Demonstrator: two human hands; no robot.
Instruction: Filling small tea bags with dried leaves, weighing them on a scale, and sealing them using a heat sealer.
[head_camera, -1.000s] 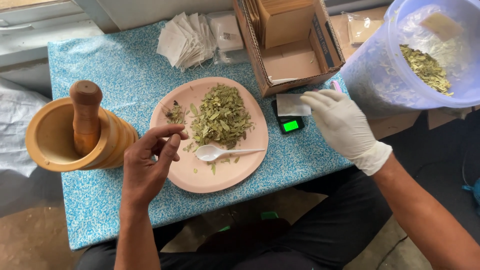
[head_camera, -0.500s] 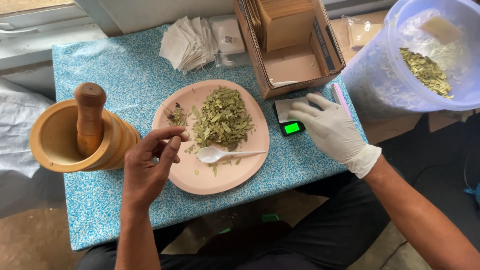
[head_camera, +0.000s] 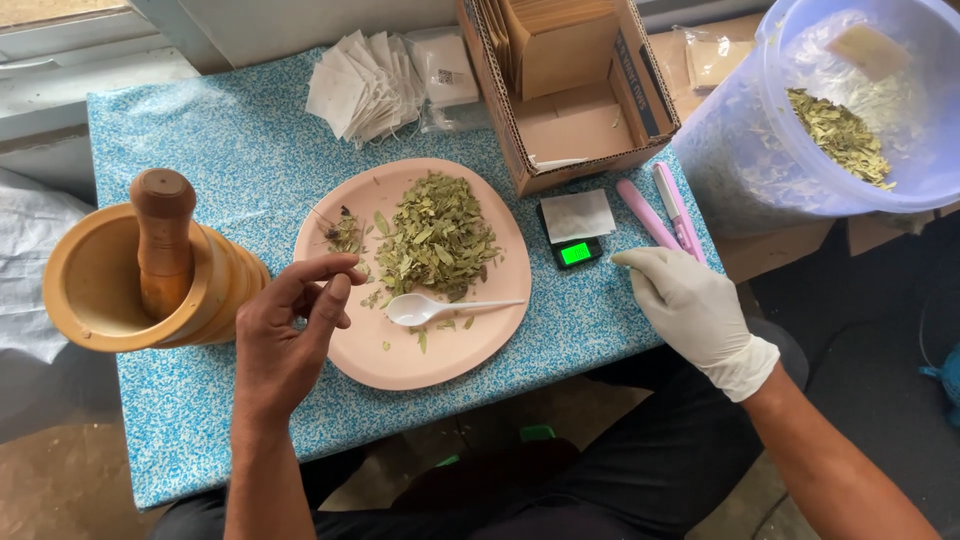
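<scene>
Pink plate (head_camera: 400, 360), green leaves (head_camera: 437, 235), white spoon (head_camera: 440, 308), blue-speckled cloth (head_camera: 220, 150), white glove (head_camera: 690, 310), tan mortar (head_camera: 90, 290).
</scene>
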